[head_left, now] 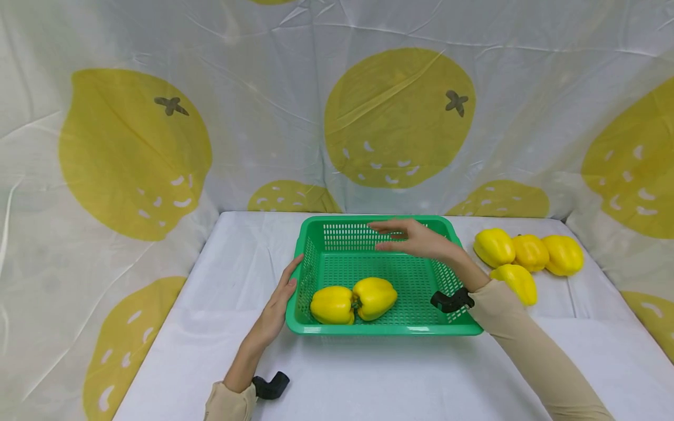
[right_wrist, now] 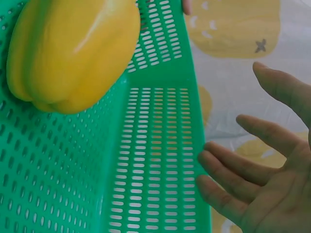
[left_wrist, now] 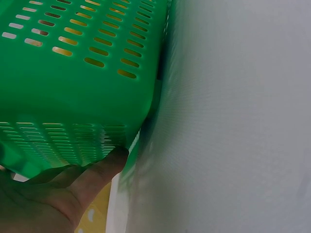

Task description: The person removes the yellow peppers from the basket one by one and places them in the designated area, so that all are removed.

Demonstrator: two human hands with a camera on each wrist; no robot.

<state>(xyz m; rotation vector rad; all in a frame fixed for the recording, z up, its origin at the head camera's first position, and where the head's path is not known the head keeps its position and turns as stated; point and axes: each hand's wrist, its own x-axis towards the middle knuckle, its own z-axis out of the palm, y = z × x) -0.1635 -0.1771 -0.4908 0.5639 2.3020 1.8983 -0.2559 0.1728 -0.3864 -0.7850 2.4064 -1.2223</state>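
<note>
A green perforated basket (head_left: 447,229) stands on the white table and holds two yellow bell peppers (head_left: 333,304) (head_left: 374,297) near its front wall. My left hand (head_left: 281,301) lies flat against the basket's left wall (left_wrist: 73,73), fingers straight, thumb touching the corner. My right hand (head_left: 408,237) hovers open above the far half of the basket, fingers spread and holding nothing. In the right wrist view the fingers (right_wrist: 238,170) float beside the basket's wall (right_wrist: 155,160), with one pepper (right_wrist: 73,48) lying inside.
Several more yellow peppers (head_left: 529,254) lie on the table to the right of the basket. A lemon-print cloth (head_left: 395,117) hangs behind and at both sides. White tabletop (head_left: 368,374) stretches in front of the basket.
</note>
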